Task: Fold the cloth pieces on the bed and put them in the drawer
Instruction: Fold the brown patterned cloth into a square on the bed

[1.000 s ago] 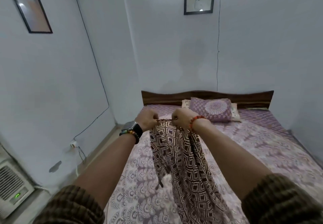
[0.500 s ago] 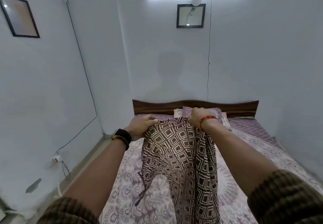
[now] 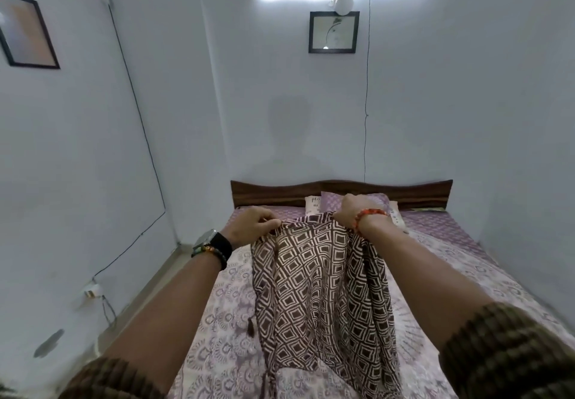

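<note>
A brown and cream cloth (image 3: 314,277) with a square pattern hangs over the bed (image 3: 460,274), spread between both hands. My left hand (image 3: 253,226) pinches its top left corner. My right hand (image 3: 353,212) grips the top right edge, slightly higher and farther away. The cloth's lower part drapes onto the purple patterned bedsheet, and a thin tasselled string dangles at its left side. No drawer is in view.
A purple pillow (image 3: 333,201) and a white one lie against the wooden headboard (image 3: 413,191). White walls close in on three sides, with framed pictures (image 3: 333,32) and a cable running to a socket (image 3: 91,291) low on the left wall. A narrow floor strip runs left of the bed.
My hands have moved apart, spreading the cloth from a bunched hang into a wide panel. The view has tilted upward, showing more of the wall and the tube light.
</note>
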